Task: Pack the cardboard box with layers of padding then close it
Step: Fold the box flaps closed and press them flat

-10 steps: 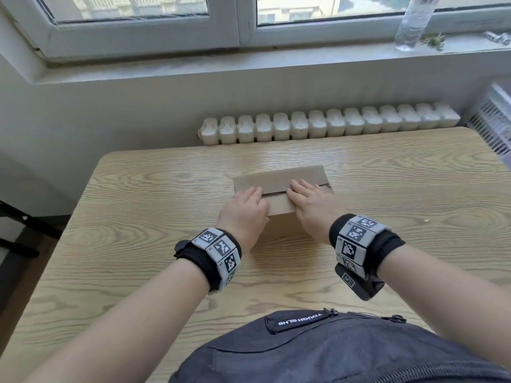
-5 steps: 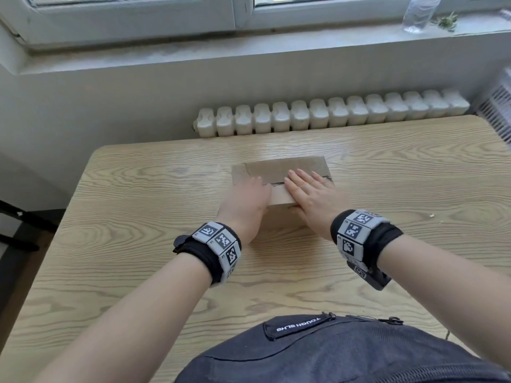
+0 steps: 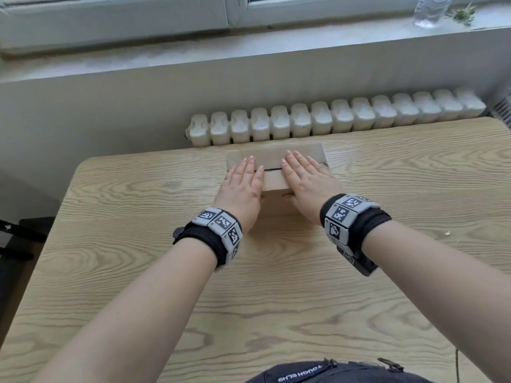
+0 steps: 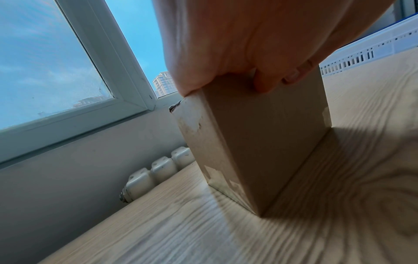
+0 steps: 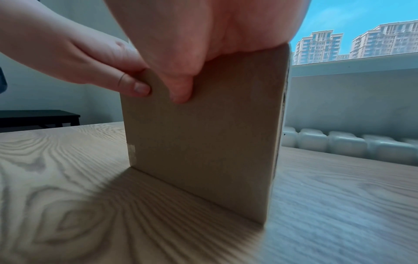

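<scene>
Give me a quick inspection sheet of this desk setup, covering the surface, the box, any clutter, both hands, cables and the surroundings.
Surface: wooden table, light grain; a small crumb-like speck near the right edge.
Job's things: cardboard box upright, top flaps folded down with a seam showing; padding not visible.
Clutter: dark bag at the near edge.
Grippers: left hand and right hand lie flat on the box top, thumbs against its near face.
Cables: nothing seen.
Surroundings: radiator behind the table, window sill with a plastic bottle, a white crate far right.

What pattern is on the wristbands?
Black-and-white square code markers on grey tiles over black straps, on the left wristband and right wristband; clearest in the head view.
</scene>
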